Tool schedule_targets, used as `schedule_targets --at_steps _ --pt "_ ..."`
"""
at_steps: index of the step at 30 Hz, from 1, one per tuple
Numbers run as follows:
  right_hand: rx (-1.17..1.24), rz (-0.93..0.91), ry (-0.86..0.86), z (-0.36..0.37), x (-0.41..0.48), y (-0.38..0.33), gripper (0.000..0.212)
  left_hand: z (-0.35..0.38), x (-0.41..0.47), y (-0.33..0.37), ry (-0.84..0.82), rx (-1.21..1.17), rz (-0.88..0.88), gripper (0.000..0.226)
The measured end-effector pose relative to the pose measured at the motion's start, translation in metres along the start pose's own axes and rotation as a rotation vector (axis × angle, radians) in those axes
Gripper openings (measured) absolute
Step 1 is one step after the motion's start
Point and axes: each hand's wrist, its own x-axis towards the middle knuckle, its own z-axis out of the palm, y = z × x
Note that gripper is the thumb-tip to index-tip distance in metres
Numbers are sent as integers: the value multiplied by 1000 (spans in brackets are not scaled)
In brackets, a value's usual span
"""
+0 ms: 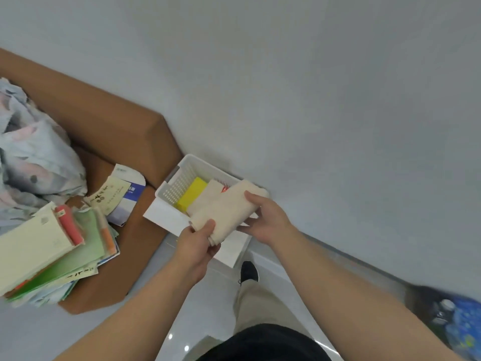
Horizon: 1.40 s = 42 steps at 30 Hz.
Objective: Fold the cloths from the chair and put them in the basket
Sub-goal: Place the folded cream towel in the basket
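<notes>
A folded cream cloth (pixel 227 207) hangs over the white perforated basket (pixel 179 178), which stands on the floor against the wall. My left hand (pixel 199 243) grips the cloth's near end, thumb on top. My right hand (pixel 265 220) holds its far right side, fingers curled round the edge. Inside the basket lie a folded yellow cloth (pixel 192 194) and another cream cloth (pixel 208 195), with a bit of red (pixel 225 189) showing behind. The brown chair (pixel 109 121) is at the left, beside the basket.
On the chair lie a crumpled pale patterned fabric (pixel 33 157), a stack of green and cream booklets (pixel 52 246) and a white-blue box (pixel 130 194). My shoe (pixel 249 272) stands just before the basket. A blue patterned bag (pixel 455 324) is at the lower right.
</notes>
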Motion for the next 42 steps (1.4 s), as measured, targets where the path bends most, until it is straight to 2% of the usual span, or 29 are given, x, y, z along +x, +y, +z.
schedule_targets --at_steps 2,7,11,13,15,17,19,20,21,25,27,30,32,35,39,42 --pt "40 43 17 39 36 4 50 -11 36 31 41 -7 -37 30" --pt "90 163 115 112 121 18 52 -35 125 89 110 67 -138 28" --pt "48 197 154 143 190 44 48 -58 204 110 62 162 -185 27" --pt "44 171 236 149 221 57 42 -68 237 114 34 436 -144 43" --pt "39 138 304 149 250 71 38 -80 258 116 -8 845 -19 59" --pt "39 95 327 144 275 83 37 -87 270 118 -137 1280 179 66" --pt "-5 43 329 139 292 92 35 -92 277 120 -272 1661 463 65" --pt "-35 18 331 137 300 96 34 -93 282 121 -327 1745 585 64" --pt "-64 -2 324 137 308 99 33 -93 287 122 -384 1783 634 61" --pt "-158 -56 312 140 338 107 32 -91 317 120 -574 1897 637 54" --pt "-283 -73 383 140 349 109 33 -91 332 117 -624 1950 577 61" --pt "-672 -95 512 140 362 111 43 -86 351 110 -670 1968 461 66" --pt "-919 -69 535 144 365 111 47 -84 366 101 -730 1990 411 71" --pt "-1282 -41 547 155 353 101 44 -84 382 84 -773 2016 320 77" --pt "-1764 -167 642 161 329 85 38 -82 390 78 -776 2040 270 71" --pt "-1960 -372 447 155 327 91 31 -80 392 79 -813 2040 267 71"
